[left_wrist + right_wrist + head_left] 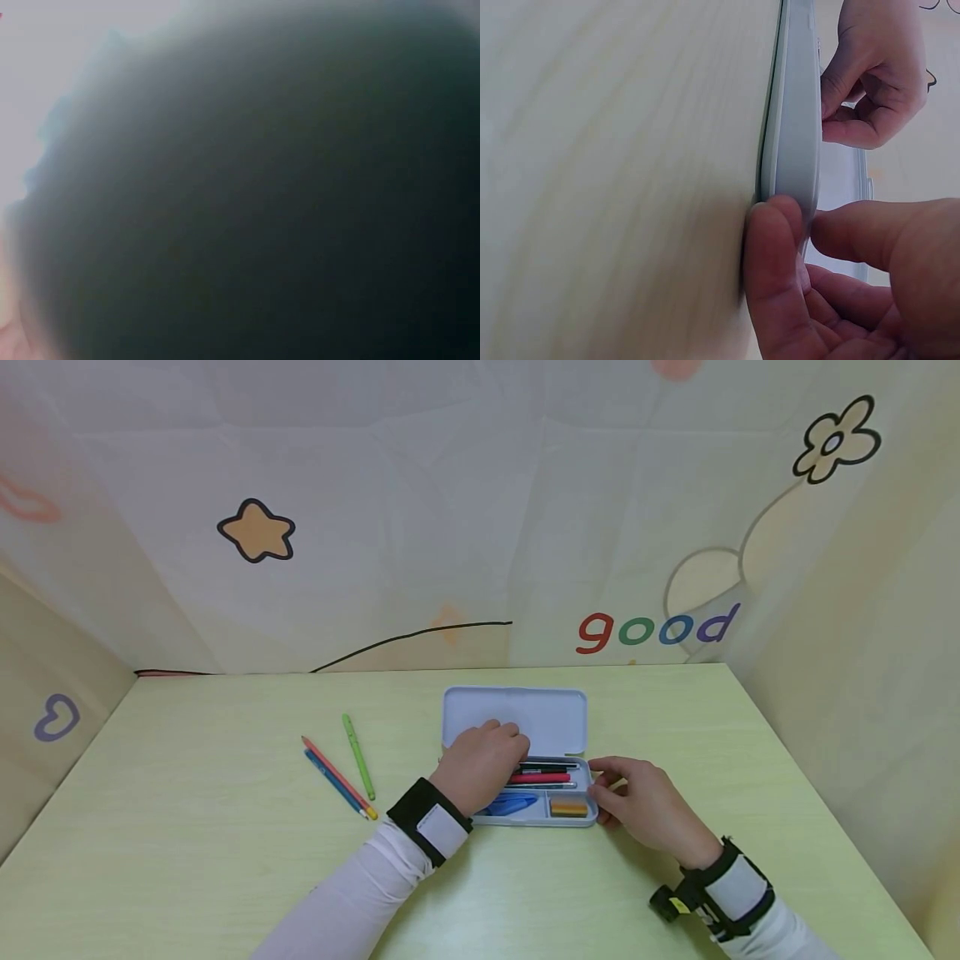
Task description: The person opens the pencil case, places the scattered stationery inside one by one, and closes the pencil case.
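A pale blue pencil case [540, 823] stands with its lid [551, 718] tipped back, away from me. Inside lie dark pens or pencils, a red one [543, 777], a blue object [513, 804] and a small yellowish-brown block [568, 808] in the front right compartment. My left hand [480, 768] reaches over the left part of the case, fingers bent down into it; whether they hold anything is hidden. With thumb and fingers, my right hand [645, 802] pinches the case's right end. The right wrist view shows the case wall [799, 112] between those fingertips.
Left of the case, a green pen [358, 757] lies near a red pencil [337, 775] and a blue pencil [333, 782], side by side on the light wooden table [187, 860]. A printed cloth [405, 527] hangs behind. The left wrist view is mostly dark and blurred.
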The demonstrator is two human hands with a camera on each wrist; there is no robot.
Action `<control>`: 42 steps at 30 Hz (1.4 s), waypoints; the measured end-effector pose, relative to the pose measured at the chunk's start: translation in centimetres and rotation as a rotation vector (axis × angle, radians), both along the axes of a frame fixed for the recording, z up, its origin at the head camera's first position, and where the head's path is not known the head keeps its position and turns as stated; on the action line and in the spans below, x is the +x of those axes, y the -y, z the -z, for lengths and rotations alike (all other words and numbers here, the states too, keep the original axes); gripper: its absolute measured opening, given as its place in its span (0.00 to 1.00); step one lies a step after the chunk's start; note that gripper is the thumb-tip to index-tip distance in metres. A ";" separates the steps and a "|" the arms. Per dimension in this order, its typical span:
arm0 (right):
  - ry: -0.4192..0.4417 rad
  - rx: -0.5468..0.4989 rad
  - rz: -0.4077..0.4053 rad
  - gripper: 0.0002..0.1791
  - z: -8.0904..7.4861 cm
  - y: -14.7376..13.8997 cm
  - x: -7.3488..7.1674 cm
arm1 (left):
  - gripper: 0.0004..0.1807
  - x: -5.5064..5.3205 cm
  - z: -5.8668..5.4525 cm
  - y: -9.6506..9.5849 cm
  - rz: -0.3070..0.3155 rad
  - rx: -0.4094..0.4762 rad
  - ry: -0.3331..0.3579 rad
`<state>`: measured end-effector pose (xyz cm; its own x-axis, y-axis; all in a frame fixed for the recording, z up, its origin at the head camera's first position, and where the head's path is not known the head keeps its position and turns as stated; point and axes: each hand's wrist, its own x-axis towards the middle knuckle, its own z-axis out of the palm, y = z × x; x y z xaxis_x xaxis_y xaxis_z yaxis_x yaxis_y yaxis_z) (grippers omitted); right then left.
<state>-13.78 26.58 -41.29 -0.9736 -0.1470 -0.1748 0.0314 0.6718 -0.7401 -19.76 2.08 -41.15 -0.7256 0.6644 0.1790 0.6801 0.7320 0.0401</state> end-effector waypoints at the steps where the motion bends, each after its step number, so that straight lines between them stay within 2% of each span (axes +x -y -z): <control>1: 0.001 0.000 0.000 0.24 0.0 0.0 0.0 | 0.05 0.0 -0.1 0.0 0.000 -0.001 0.002; 14: 0.000 -0.008 -0.006 0.23 0.1 -0.1 0.0 | 0.06 0.2 -0.2 -0.1 -0.012 0.001 0.008; 24: 0.002 -0.008 -0.001 0.23 0.0 0.0 0.0 | 0.04 0.3 -0.2 -0.2 -0.013 0.023 -0.019; 34: 0.010 -0.008 0.004 0.24 0.0 0.0 0.0 | 0.06 0.5 -0.4 -0.4 -0.006 0.029 0.033; 42: 0.017 -0.013 0.001 0.24 0.0 0.1 0.1 | 0.06 0.6 -0.1 -0.4 -0.012 0.017 0.012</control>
<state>-13.65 26.52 -41.29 -0.9706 -0.1484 -0.1893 0.0447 0.6618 -0.7484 -19.17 2.45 -41.02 -0.7355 0.6527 0.1820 0.6709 0.7390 0.0608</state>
